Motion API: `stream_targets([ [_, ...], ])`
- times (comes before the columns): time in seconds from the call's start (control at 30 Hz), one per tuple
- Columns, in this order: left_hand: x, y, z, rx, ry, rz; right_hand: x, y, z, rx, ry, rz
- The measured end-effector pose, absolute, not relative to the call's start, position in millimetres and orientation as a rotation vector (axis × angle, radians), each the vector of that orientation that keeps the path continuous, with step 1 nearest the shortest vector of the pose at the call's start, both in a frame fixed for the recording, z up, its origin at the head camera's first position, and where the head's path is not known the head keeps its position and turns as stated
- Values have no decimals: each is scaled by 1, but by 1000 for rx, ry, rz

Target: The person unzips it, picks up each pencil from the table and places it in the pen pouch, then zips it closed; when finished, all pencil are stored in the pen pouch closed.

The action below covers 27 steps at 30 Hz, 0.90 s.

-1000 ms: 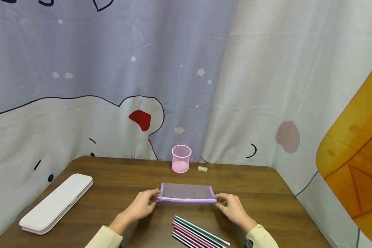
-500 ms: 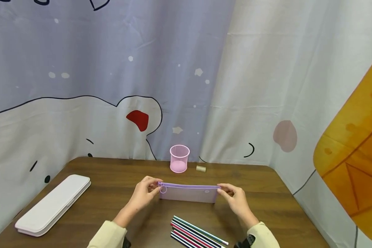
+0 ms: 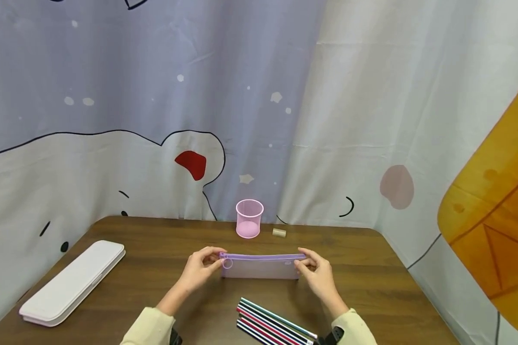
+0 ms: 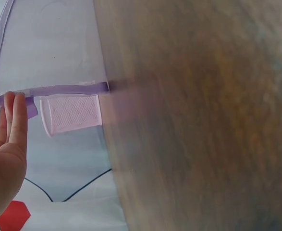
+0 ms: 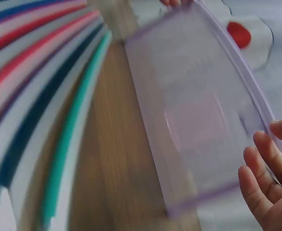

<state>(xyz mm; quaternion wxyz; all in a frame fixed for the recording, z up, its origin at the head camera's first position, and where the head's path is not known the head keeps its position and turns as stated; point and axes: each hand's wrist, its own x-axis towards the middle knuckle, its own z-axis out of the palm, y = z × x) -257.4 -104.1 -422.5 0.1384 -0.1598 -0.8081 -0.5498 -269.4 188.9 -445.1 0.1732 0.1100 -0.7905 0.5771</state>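
A see-through purple zipper pouch (image 3: 261, 269) stands upright on its long edge, zipper along the top, with a ring pull at its left end. My left hand (image 3: 200, 266) pinches its upper left corner; in the left wrist view those fingers (image 4: 19, 118) lie against the purple trim. At the upper right corner my right hand (image 3: 317, 273) holds the zipper edge between thumb and fingers, also seen in the right wrist view. Several striped pencils (image 3: 274, 321) lie side by side on the table, nearer me than the pouch. Through the sheer pouch nothing shows inside.
Behind the pouch stand a pink mesh cup (image 3: 249, 219) and a small pale cylinder (image 3: 279, 233) lying on its side. A long white case (image 3: 73, 282) rests at the left of the wooden table (image 3: 371, 287). A printed curtain (image 3: 259, 120) hangs behind.
The pouch has tipped up from lying back to standing, its zipper edge raised by both hands. Since then my right hand has shifted slightly left along the top corner.
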Motion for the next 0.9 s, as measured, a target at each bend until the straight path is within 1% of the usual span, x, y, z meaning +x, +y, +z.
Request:
stream_targets([
  [0.23, -256, -102, -421, -529, -2346, -1532, -247, 118, -423, 485, -2347, 1701],
  [0.37, -268, -103, -435, -565, -2327, -1514, -242, 84, -415, 549, -2374, 1800],
  [0.47, -271, -102, -438, -585, -2310, -1524, -240, 66, -414, 571, -2363, 1882],
  [0.63, -256, -94, -421, -615, -2311, -1521, -236, 52, -419, 547, -2296, 1954],
  [0.9, -270, -94, -447, -675, -2320, -1441, -235, 53, -423, 392, -2150, 1918],
])
